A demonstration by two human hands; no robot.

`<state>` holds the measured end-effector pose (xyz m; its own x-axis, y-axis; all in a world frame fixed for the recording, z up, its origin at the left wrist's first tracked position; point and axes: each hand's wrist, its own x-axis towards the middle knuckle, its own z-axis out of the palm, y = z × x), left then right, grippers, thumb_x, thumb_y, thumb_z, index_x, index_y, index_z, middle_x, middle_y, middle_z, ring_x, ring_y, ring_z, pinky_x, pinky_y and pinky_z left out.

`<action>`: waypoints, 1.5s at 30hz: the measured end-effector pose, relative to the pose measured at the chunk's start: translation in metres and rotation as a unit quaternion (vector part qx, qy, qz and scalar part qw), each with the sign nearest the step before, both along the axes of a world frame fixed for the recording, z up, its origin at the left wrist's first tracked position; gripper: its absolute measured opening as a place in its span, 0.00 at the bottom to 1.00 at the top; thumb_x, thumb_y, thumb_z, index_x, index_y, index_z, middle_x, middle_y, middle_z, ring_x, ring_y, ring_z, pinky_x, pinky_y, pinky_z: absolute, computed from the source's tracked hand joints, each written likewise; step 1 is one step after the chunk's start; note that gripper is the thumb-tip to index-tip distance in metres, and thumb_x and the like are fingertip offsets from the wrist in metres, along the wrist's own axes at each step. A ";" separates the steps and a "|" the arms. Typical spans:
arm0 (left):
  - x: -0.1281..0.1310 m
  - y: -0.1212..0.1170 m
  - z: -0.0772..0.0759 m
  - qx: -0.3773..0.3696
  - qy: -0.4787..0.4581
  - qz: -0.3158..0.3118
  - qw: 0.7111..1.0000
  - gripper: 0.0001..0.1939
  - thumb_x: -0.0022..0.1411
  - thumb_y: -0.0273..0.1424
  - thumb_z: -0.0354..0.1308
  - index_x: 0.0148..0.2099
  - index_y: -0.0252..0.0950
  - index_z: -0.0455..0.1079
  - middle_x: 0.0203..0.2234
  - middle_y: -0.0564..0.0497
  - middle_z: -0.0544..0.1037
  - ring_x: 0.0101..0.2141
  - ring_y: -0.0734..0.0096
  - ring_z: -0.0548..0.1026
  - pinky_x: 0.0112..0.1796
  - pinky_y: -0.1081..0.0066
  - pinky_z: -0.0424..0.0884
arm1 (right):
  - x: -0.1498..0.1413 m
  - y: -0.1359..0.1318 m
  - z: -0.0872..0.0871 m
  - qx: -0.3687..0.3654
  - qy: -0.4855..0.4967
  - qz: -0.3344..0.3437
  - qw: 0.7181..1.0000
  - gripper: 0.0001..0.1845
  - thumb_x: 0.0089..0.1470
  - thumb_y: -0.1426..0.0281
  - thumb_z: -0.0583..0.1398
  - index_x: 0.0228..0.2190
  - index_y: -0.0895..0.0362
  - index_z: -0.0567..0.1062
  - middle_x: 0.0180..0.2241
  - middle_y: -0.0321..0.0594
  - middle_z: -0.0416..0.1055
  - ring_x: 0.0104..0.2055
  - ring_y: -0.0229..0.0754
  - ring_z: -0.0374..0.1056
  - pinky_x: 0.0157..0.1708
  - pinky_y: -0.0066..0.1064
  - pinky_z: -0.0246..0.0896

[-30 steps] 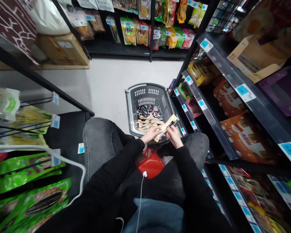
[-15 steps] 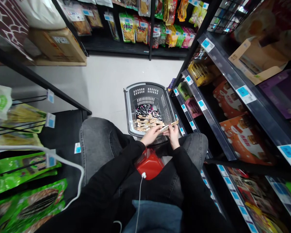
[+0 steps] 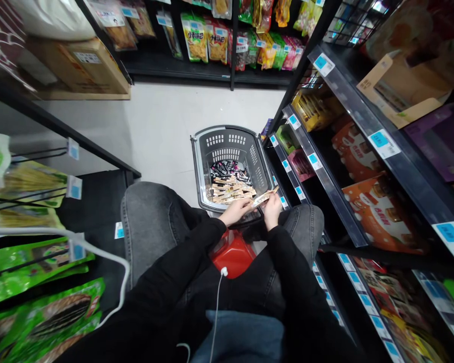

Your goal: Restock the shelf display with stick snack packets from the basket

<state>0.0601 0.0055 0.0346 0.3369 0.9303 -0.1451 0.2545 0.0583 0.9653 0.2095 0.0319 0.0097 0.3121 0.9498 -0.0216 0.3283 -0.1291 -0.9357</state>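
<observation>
Both hands hold a slim beige snack packet (image 3: 263, 197) above the near right rim of a grey shopping basket (image 3: 227, 141). My left hand (image 3: 237, 210) has its fingers closed on the packet's left end. My right hand (image 3: 273, 208) grips the same packet closer to its right end. Inside the basket lie several similar beige packets (image 3: 230, 190), heaped in the near part. Behind them is a pile of small black and pink packets (image 3: 230, 169). What is printed on the held packet is too small to read.
A red stool or box (image 3: 233, 256) sits between my knees. Shelves with price tags and boxed snacks (image 3: 380, 209) rise close on my right. Hanging snack bags (image 3: 60, 320) and a white cable (image 3: 126, 275) are at left. A cardboard box (image 3: 79, 65) stands further back.
The held packet now shows more of its face, and my right fingers have shifted around its right end. The whole view has moved slightly.
</observation>
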 end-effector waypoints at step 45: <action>-0.010 0.001 0.007 -0.368 -0.313 -0.027 0.875 0.15 0.46 0.28 0.66 0.37 0.30 0.68 0.35 0.42 0.78 0.28 0.72 0.76 0.33 0.71 0.72 | 0.000 0.003 0.029 -0.037 0.363 0.104 0.925 0.20 0.34 0.74 0.64 0.32 0.55 0.63 0.24 0.27 0.65 0.26 0.32 0.65 0.30 0.26 0.63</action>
<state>0.0501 0.0069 0.0412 0.6047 0.6435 -0.4694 -0.2898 0.7267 0.6229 0.2091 0.0349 0.0389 0.0001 0.9754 -0.2204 -0.3578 -0.2058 -0.9108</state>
